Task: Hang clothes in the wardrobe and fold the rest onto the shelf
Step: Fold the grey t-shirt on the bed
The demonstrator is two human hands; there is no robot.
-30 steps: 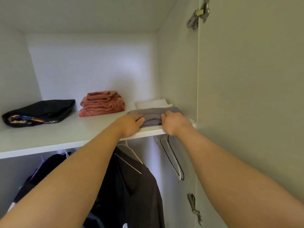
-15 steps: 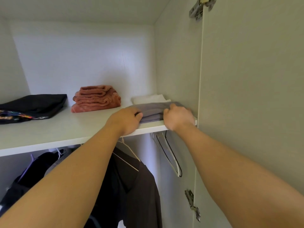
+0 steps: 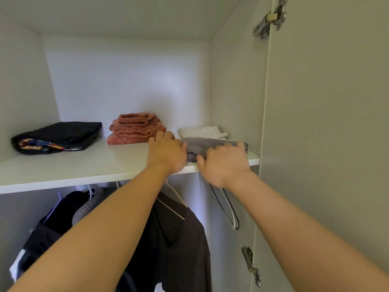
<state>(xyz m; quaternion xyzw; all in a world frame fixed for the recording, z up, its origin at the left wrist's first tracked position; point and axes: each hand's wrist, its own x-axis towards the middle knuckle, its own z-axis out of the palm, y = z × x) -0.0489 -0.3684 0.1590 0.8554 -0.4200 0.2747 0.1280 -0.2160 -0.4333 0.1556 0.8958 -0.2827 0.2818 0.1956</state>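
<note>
A folded grey garment [image 3: 200, 145] lies at the right end of the white shelf [image 3: 84, 165], near the front edge. My left hand [image 3: 167, 153] touches its left side, fingers stretched toward the back of the shelf. Over the top of the garment lies my right hand [image 3: 223, 163], fingers flat and thumb against the front fold. Behind the garment sits a folded white cloth [image 3: 202, 131]. Under the shelf a dark shirt [image 3: 181, 239] hangs on a white hanger.
A stack of pink towels [image 3: 134, 129] and a folded black garment [image 3: 56, 137] lie further left on the shelf. Empty hangers [image 3: 230, 209] dangle by the right wall. More dark clothes [image 3: 52, 224] hang at lower left. The open door [image 3: 326, 144] stands on the right.
Both hands have slid further onto the grey garment and their fingers have straightened over it. The garment sits a little deeper on the shelf.
</note>
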